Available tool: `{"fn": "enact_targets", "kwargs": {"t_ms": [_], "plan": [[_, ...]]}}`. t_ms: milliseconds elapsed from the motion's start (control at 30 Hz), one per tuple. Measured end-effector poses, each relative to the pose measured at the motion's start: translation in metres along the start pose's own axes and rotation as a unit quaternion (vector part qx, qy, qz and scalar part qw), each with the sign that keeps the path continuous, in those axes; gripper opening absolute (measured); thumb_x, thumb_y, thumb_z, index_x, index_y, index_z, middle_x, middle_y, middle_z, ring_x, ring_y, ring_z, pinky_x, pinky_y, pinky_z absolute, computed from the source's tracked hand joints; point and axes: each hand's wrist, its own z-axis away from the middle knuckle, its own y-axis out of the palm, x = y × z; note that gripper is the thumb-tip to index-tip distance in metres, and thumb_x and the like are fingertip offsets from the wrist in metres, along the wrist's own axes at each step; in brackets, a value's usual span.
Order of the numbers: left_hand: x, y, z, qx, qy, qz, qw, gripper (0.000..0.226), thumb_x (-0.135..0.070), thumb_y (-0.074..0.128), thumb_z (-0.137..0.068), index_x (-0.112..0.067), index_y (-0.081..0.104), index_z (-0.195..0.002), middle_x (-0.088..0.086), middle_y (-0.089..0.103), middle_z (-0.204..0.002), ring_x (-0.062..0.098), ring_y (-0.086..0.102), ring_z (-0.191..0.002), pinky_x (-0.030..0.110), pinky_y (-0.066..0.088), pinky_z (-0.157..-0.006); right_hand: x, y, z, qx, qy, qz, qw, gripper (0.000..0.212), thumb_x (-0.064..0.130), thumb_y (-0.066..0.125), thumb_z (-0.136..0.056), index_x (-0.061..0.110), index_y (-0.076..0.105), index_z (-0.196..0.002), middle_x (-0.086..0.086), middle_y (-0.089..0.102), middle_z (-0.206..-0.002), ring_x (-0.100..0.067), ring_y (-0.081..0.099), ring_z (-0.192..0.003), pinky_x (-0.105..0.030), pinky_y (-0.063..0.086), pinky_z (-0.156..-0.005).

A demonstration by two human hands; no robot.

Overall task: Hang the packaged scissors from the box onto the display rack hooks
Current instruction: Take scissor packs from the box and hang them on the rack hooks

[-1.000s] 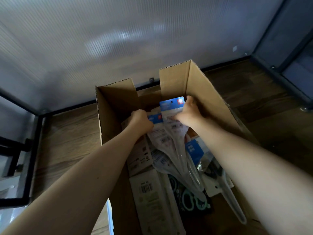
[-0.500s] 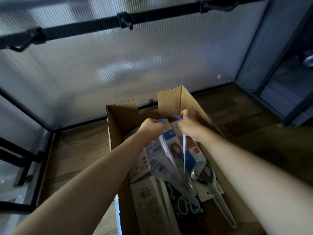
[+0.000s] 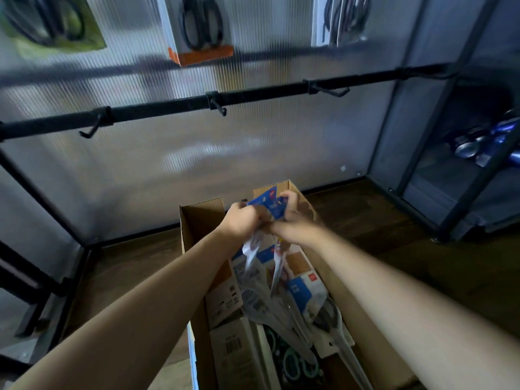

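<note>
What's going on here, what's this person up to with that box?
A person is restocking a display rack with packaged scissors. Both hands, the left hand and the right hand, grip a blue-topped scissors packet held over an open cardboard box that holds more packets. Nothing from this packet is on a hook yet; the black rail's hooks in front are bare, while other scissors packs hang higher up.

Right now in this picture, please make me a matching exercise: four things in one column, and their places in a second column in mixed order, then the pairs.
Things:
1. blue packs
2. box
3. middle hook
4. orange pack

Places:
A. on the floor
B. hanging above the rail
C. in both hands
D. on the black rail, empty

Pairs: 1-C, 2-A, 3-D, 4-B
</note>
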Motion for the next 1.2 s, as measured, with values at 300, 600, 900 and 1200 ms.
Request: {"fn": "enact_targets", "kwargs": {"t_ms": [300,600,900,1200], "plan": [[-0.025,-0.027,0.029,0.117,0.018,-0.171,0.978,0.042,-0.034,0.060,-0.046,-0.005,0.061,-0.076,0.011,0.056,-0.078,0.018,0.050,-0.073,0.028,0.039,-0.069,0.037,-0.029,0.043,0.059,-0.068,0.034,0.995,0.085,0.033,0.075,-0.077,0.030,0.016,-0.138,0.005,0.040,-0.116,-0.012,0.043,-0.104,-0.019,0.041,-0.066],[-0.062,-0.049,0.048,0.040,0.137,-0.151,0.978,0.061,-0.046,0.060,-0.081,0.015,0.064,-0.081,0.026,0.058,-0.065,0.029,0.055,-0.054,0.021,0.044,-0.058,0.096,-0.034,0.048,0.041,-0.143,0.010,0.989,0.091,0.036,0.071,-0.072,0.043,0.005,-0.134,0.000,0.040,-0.123,-0.019,0.050,-0.103,-0.037,0.049,-0.088],[-0.116,-0.080,0.072,-0.079,0.283,-0.046,0.955,0.055,-0.053,0.064,-0.080,0.001,0.059,-0.072,0.014,0.052,-0.068,0.021,0.050,-0.062,0.024,0.040,-0.057,0.156,-0.045,0.057,-0.040,-0.232,-0.052,0.971,0.086,0.042,0.064,-0.079,0.040,0.010,-0.146,-0.003,0.025,-0.128,-0.021,0.024,-0.133,-0.036,0.025,-0.112],[-0.141,-0.125,0.093,-0.194,0.331,0.056,0.922,0.031,-0.003,0.039,-0.097,-0.020,0.065,-0.100,0.008,0.058,-0.112,0.012,0.061,-0.092,0.016,0.048,-0.075,0.213,-0.034,0.065,-0.078,-0.274,-0.214,0.934,0.074,0.018,0.059,-0.075,0.015,0.030,-0.143,-0.006,0.048,-0.120,-0.015,0.049,-0.111,-0.024,0.042,-0.097]]}}
